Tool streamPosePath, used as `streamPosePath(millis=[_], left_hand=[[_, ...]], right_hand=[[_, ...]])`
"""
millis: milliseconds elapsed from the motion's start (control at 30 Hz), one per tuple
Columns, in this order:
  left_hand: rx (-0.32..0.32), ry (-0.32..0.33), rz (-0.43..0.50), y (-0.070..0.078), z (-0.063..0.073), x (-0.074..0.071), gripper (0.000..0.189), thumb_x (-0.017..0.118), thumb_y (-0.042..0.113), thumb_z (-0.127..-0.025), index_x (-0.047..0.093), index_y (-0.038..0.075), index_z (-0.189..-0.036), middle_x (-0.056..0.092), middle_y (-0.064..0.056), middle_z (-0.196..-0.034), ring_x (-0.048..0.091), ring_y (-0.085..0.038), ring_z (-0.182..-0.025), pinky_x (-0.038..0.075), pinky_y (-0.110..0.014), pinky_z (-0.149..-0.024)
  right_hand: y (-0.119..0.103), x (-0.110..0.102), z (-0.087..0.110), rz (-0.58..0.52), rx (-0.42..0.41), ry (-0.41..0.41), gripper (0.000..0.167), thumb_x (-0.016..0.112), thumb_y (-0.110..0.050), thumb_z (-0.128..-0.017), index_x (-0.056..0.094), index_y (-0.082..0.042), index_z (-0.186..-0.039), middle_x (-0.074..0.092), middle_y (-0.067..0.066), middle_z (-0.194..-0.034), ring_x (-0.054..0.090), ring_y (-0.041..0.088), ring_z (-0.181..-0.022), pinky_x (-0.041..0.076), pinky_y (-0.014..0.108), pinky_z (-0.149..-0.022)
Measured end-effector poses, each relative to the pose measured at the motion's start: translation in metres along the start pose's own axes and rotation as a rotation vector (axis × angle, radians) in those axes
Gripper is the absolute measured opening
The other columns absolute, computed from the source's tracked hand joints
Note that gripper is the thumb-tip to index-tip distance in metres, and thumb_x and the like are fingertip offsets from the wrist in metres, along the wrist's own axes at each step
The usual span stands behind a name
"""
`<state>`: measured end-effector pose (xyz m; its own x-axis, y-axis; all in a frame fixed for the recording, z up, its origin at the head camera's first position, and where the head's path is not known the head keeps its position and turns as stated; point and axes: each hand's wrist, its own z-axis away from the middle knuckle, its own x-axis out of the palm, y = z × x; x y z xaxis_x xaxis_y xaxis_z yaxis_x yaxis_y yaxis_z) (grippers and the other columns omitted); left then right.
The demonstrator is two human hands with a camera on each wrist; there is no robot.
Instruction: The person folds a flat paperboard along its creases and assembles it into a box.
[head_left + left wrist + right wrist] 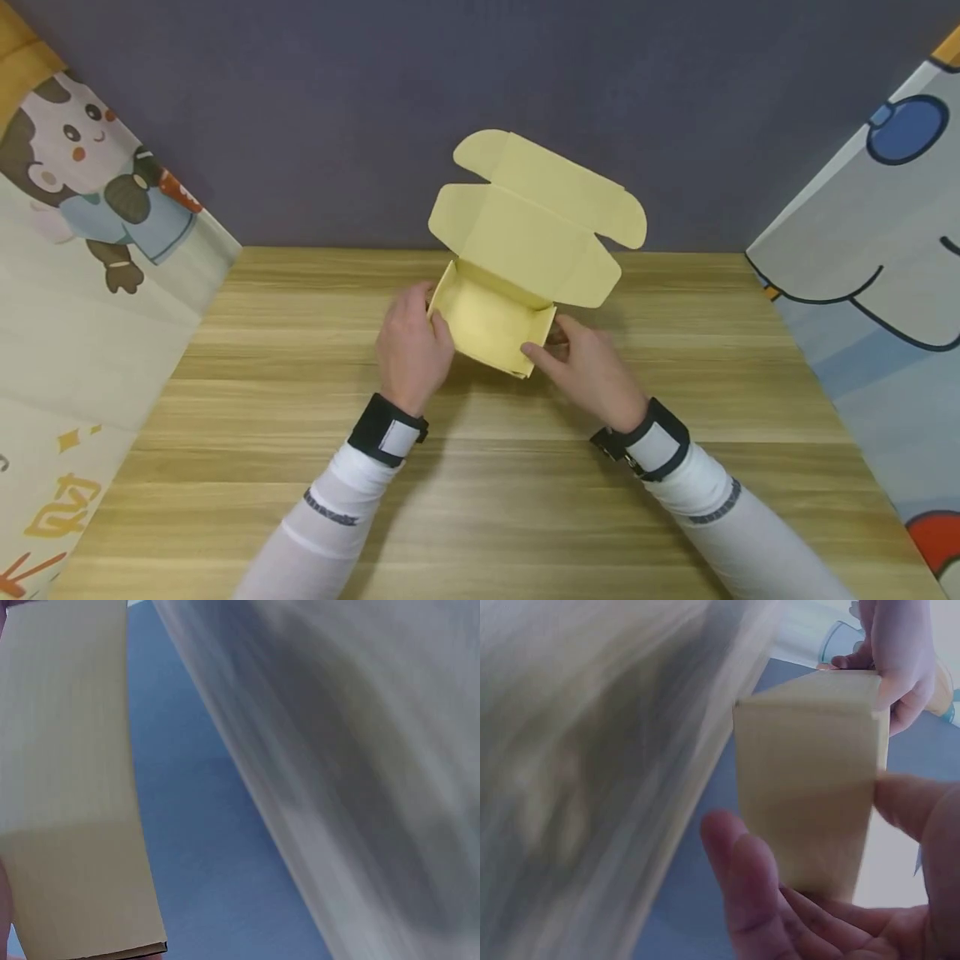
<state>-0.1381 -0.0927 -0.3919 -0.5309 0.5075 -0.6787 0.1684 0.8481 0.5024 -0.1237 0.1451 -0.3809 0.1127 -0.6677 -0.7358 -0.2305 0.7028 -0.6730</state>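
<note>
A pale yellow cardboard box (486, 327) is held tilted above the wooden table, its lid (536, 229) standing open with side flaps spread. Nothing lies inside it. My left hand (415, 342) grips the left wall, thumb at the rim and fingers behind. On the opposite side, my right hand (588, 367) holds the right wall, its thumb over the edge. The right wrist view shows the box's outer side (806, 772) between thumb and fingers, with the left hand (904, 656) at the far end. A plain outer wall (75, 765) fills the left of the left wrist view.
The wood-grain table (495, 508) stretches beneath both forearms. A dark grey wall (360, 125) rises behind its back edge. Printed cartoon panels flank the table, one on the left (82, 350) and another on the right (862, 275).
</note>
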Motion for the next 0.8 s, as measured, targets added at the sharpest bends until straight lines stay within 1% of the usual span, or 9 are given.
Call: streamPosePath(millis=[100,267,400,567,667,733,800], left_hand=[[0.006,-0.025,0.0,0.0,0.006,0.003,0.037,0.053,0.009,-0.086,0.058,0.008,-0.123,0.064,-0.01,-0.109,0.065,-0.028,-0.086,0.054,-0.043,-0.059],[-0.005,-0.075,0.038,-0.001,0.016,0.005,0.044,0.054,0.009,-0.082,0.056,0.009,-0.127,0.062,-0.008,-0.108,0.063,-0.024,-0.073,0.048,-0.037,-0.048],[-0.025,-0.133,0.099,-0.002,0.021,0.004,0.048,0.057,0.012,-0.082,0.054,0.008,-0.131,0.061,-0.006,-0.108,0.06,-0.02,-0.07,0.046,-0.032,-0.048],[-0.037,-0.245,0.213,-0.005,0.023,0.002,0.048,0.058,0.02,-0.089,0.052,0.008,-0.134,0.06,-0.007,-0.113,0.057,-0.012,-0.065,0.048,-0.027,-0.054],[-0.068,-0.325,0.307,-0.009,0.024,0.001,0.047,0.058,0.024,-0.092,0.05,0.009,-0.136,0.06,-0.006,-0.114,0.057,-0.009,-0.061,0.05,-0.026,-0.053],[-0.094,-0.376,0.355,-0.013,0.025,0.001,0.048,0.056,0.027,-0.094,0.049,0.011,-0.138,0.059,-0.004,-0.115,0.058,-0.01,-0.059,0.051,-0.027,-0.051],[-0.125,-0.42,0.401,-0.018,0.025,0.001,0.048,0.054,0.028,-0.096,0.048,0.012,-0.14,0.059,-0.003,-0.115,0.06,-0.014,-0.057,0.051,-0.029,-0.048]], right_hand=[[0.005,0.003,-0.003,-0.05,0.007,0.012,0.049,0.061,-0.047,-0.091,0.056,-0.011,-0.124,0.071,0.004,-0.103,0.07,0.01,-0.083,0.058,0.029,-0.067],[0.01,0.002,-0.009,-0.084,0.008,0.033,0.044,0.06,-0.033,-0.092,0.054,-0.007,-0.128,0.069,0.009,-0.109,0.07,0.015,-0.084,0.057,0.029,-0.068],[0.013,-0.001,-0.012,-0.098,0.023,0.017,0.045,0.058,-0.027,-0.092,0.053,-0.006,-0.132,0.067,0.011,-0.114,0.07,0.018,-0.086,0.058,0.029,-0.066],[0.018,-0.006,-0.014,-0.039,0.03,0.01,0.045,0.056,-0.024,-0.091,0.053,-0.007,-0.133,0.067,0.011,-0.115,0.069,0.019,-0.085,0.057,0.031,-0.067],[0.022,-0.009,-0.014,0.0,0.036,0.0,0.046,0.056,-0.025,-0.091,0.053,-0.009,-0.133,0.067,0.01,-0.115,0.068,0.018,-0.085,0.056,0.031,-0.068],[0.024,-0.009,-0.014,-0.001,0.039,-0.017,0.047,0.056,-0.025,-0.091,0.052,-0.009,-0.134,0.066,0.01,-0.114,0.068,0.019,-0.086,0.057,0.032,-0.07],[0.026,-0.008,-0.014,-0.013,0.045,-0.036,0.047,0.056,-0.025,-0.09,0.052,-0.008,-0.134,0.066,0.01,-0.114,0.068,0.02,-0.089,0.057,0.033,-0.072]])
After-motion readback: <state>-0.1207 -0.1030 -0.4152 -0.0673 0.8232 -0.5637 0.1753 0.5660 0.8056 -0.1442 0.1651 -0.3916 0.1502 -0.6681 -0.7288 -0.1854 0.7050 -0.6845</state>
